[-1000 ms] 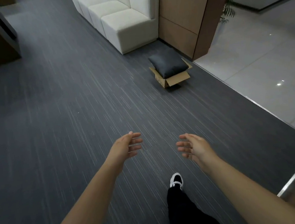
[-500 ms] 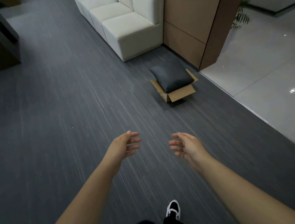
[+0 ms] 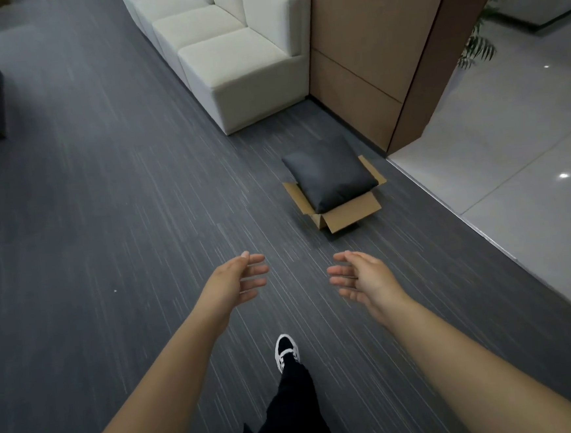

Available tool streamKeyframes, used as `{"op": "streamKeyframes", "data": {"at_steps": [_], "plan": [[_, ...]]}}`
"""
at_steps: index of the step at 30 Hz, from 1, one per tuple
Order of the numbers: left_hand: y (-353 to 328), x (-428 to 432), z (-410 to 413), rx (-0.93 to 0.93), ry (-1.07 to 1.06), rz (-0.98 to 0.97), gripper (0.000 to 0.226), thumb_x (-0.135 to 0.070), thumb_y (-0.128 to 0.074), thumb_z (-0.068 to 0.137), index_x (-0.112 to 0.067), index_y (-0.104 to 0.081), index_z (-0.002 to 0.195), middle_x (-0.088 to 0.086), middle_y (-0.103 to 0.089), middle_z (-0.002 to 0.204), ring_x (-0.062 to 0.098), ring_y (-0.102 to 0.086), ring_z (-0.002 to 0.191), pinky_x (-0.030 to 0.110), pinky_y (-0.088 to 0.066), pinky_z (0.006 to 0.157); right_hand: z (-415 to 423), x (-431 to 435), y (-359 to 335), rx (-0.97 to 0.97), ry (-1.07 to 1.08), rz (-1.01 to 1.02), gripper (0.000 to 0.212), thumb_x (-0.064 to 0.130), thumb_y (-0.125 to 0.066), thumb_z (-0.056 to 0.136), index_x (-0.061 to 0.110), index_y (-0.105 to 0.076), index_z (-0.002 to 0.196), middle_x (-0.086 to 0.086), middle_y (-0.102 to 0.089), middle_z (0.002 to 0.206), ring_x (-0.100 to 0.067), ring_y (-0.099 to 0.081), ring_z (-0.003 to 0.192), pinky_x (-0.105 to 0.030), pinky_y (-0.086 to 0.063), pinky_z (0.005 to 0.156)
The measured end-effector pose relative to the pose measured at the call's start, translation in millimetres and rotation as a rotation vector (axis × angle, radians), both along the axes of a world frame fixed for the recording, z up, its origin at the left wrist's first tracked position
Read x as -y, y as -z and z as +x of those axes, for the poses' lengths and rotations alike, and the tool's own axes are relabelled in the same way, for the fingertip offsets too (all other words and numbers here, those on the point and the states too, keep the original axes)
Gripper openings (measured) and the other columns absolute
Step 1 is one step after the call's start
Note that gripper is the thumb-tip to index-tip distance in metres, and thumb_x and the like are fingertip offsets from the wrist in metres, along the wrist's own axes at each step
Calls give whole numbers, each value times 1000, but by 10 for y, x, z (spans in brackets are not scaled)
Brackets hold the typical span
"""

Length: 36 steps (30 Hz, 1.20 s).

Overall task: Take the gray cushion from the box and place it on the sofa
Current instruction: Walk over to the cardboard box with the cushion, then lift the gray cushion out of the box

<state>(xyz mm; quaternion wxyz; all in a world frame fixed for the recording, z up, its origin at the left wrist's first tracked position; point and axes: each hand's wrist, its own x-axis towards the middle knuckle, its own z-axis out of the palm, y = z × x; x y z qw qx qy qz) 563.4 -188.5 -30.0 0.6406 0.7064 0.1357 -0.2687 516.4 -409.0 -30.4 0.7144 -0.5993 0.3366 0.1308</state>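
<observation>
Distance to the box point(image 3: 345, 216) has shrunk since the earlier frames: one cardboard box and the one gray cushion point(image 3: 330, 175) in it are now seen larger and lower in the head view, and a black-and-white shoe point(image 3: 286, 351) has come forward again between the forearms. The cushion is still seated in the open box on the dark carpet point(image 3: 106, 213), bulging above the rim, just beside the end seat of the white sofa point(image 3: 238, 63) and near the wooden wall panel point(image 3: 366, 39). Two hands are held out over the carpet, well apart from the box. The left hand point(image 3: 236, 281) and the right hand point(image 3: 362, 278) are both loosely spread, palms turned toward each other, with nothing grasped. The far part of the sofa is cut off by the top edge, so its seats cannot be fully counted; three are seen. A plant point(image 3: 478, 30) is partly hidden behind the panel. The box's far flap is covered by the cushion.
</observation>
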Motion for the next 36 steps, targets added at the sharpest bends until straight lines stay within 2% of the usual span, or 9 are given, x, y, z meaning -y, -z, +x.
{"op": "streamKeyframes", "data": {"at_steps": [5, 8, 12, 15, 18, 21, 26, 32, 36], "plan": [[1, 78, 1181, -27, 20, -18, 36, -36, -36, 98, -17, -65, 110, 4, -69, 104, 20, -64, 91, 33, -50, 85, 1157, 68, -10, -24, 27, -12, 22, 26, -41, 98, 18, -61, 99, -7, -67, 93, -17, -61, 80, -29, -47, 70], [0, 145, 1799, -39, 42, -11, 35, -36, -36, 98, -19, -66, 105, 3, -69, 104, 20, -64, 92, 34, -50, 86, 1741, 122, -9, -25, 52, -11, 23, 26, -41, 98, 17, -62, 103, -8, -68, 95, -17, -62, 80, -29, -47, 69], [30, 308, 2566, -53, 74, -2, 34, -36, -36, 98, -21, -66, 103, 2, -69, 103, 20, -64, 93, 32, -50, 83, 2419, 266, 29, -24, 93, -9, 22, 26, -41, 99, 19, -62, 97, -9, -69, 96, -18, -62, 80, -29, -48, 69], [74, 458, 3034, -54, 95, -4, 33, -36, -36, 98, -22, -66, 101, 2, -69, 102, 20, -64, 92, 34, -50, 85, 2858, 405, 78, -26, 121, -7, 23, 26, -42, 98, 17, -62, 103, -8, -69, 95, -18, -63, 81, -29, -49, 69], [149, 659, 3555, -64, 115, 14, 33, -37, -37, 98, -23, -67, 99, 2, -69, 103, 19, -65, 91, 31, -49, 80, 3361, 597, 164, -35, 142, 2, 24, 26, -41, 98, 16, -62, 105, -7, -69, 94, -19, -62, 82, -29, -49, 69], [238, 943, 4134, -70, 137, 33, 32, -36, -38, 98, -23, -67, 98, 2, -69, 103, 19, -65, 91, 32, -49, 81, 3919, 851, 269, -30, 152, 20, 24, 27, -40, 99, 18, -61, 101, -7, -69, 95, -19, -62, 85, -28, -48, 68], [388, 1568, 5117, -133, 142, 92, 31, -34, -39, 98, -20, -66, 101, 3, -69, 104, 21, -64, 94, 39, -48, 93, 4888, 1375, 487, -105, 176, 57, 25, 27, -38, 99, 15, -59, 104, -7, -68, 94, -19, -62, 82, -29, -47, 68], [707, 2323, 6177, -189, 198, 128, 29, -33, -38, 98, -21, -64, 99, 4, -67, 103, 21, -63, 93, 37, -48, 91, 5800, 1924, 838, -178, 221, 48, 23, 24, -39, 99, 15, -59, 102, -7, -66, 91, -18, -59, 79, -28, -45, 66], [1132, 2748, 6873, -215, 238, 178, 31, -33, -38, 98, -16, -63, 108, 4, -67, 103, 22, -63, 93, 36, -49, 89, 6295, 2220, 1298, -221, 275, 36, 22, 24, -39, 98, 16, -60, 103, -7, -67, 95, -18, -61, 83, -29, -47, 71]]}}
